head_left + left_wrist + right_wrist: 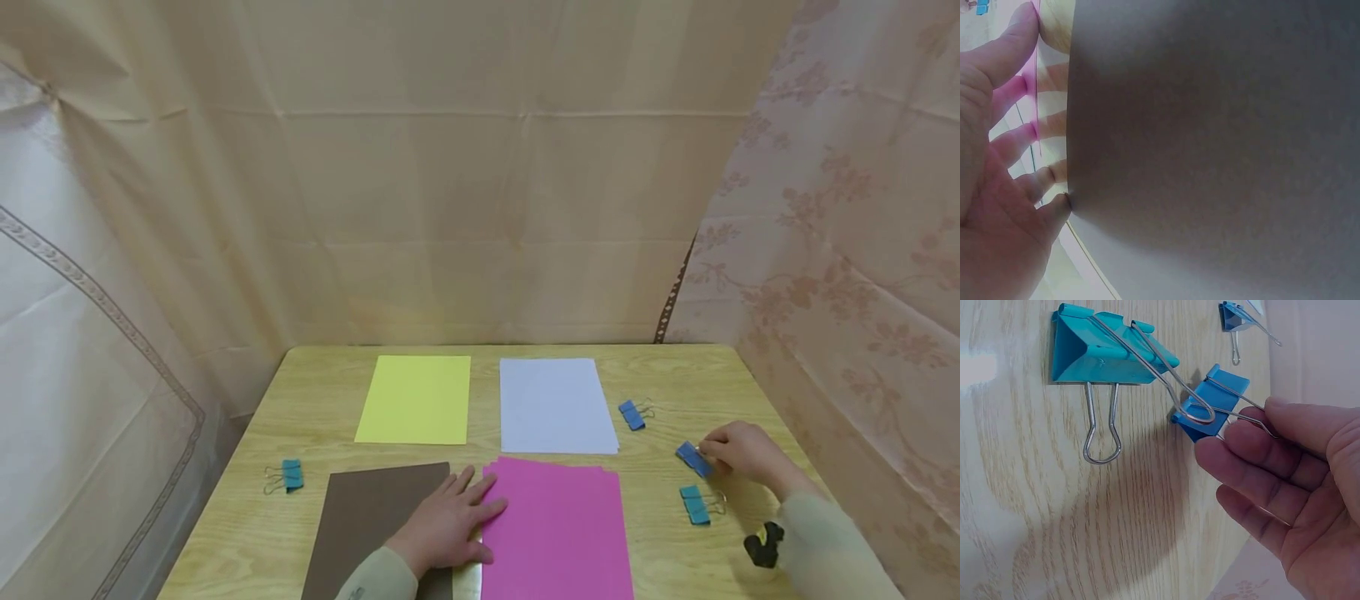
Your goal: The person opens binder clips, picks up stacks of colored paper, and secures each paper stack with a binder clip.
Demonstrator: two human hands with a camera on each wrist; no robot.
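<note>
My left hand point(448, 521) lies with spread fingers across the gap between a brown sheet point(375, 517) and a stack of pink paper point(558, 533). Its fingertips touch the pink stack's left edge, and in the left wrist view the brown sheet point(1222, 144) fills most of the picture. At the right side of the table, my right hand point(746, 454) pinches a wire handle of a blue binder clip point(1216, 400) between thumb and fingers. Closer to me than that clip lies a teal binder clip point(695, 505), its wire handles standing out.
Yellow paper point(416, 400) and white paper point(557, 406) lie at the back of the wooden table point(225, 550). Another blue binder clip point(632, 415) is right of the white paper; a second teal clip point(292, 475) is at the left. Curtains point(480, 208) surround the table.
</note>
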